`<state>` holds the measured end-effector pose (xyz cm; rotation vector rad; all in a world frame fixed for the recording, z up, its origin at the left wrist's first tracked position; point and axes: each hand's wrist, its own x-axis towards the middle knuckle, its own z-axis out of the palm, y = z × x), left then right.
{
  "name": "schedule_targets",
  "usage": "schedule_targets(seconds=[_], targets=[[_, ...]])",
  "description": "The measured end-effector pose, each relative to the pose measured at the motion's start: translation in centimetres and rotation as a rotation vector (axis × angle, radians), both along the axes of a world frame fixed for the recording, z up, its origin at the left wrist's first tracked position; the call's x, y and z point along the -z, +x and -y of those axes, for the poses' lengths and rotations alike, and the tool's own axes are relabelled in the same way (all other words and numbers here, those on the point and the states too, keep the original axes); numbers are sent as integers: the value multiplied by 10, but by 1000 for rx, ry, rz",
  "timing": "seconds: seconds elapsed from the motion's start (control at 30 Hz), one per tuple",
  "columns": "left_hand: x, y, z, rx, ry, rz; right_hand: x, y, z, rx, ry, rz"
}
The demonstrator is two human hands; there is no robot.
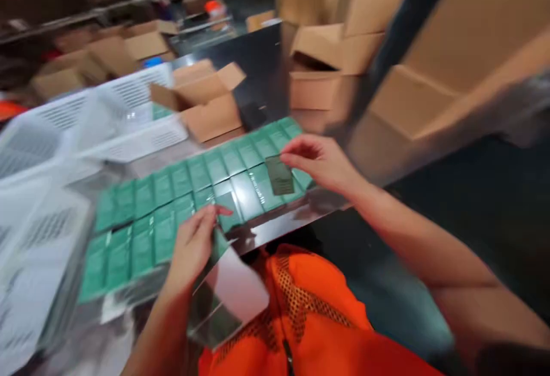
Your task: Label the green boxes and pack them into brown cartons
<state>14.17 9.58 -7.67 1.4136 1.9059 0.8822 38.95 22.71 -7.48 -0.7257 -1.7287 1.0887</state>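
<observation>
Two rows of shiny green packets lie side by side on the table. My right hand pinches a small dark olive label by its upper corner, over packets at the right end of the near row. I cannot tell whether the label touches them. My left hand is closed on a strip of label backing, whose pale and dark sections hang down in front of the orange vest. Another dark label shows on a packet beside my left fingertips.
White plastic baskets stand at the left. An open cardboard box sits behind the packets. More open cartons are at the right, and further boxes stand in the background. The table's near edge runs close to the orange vest.
</observation>
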Motion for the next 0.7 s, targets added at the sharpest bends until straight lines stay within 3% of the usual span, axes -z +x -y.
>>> schedule_targets(seconds=[0.1,0.23,0.5,0.7], targets=[[10,-15,15,-58,-55,8,17,-26,-27,-172,-129,-15],[15,-9,8,-3,-129,59,20,-56,-27,-284,-235,-13],[20,-8,6,14,-119,179,11,-99,-5,-224,-393,81],[27,2,-8,48,-154,122,24,-92,-11,-60,-224,274]])
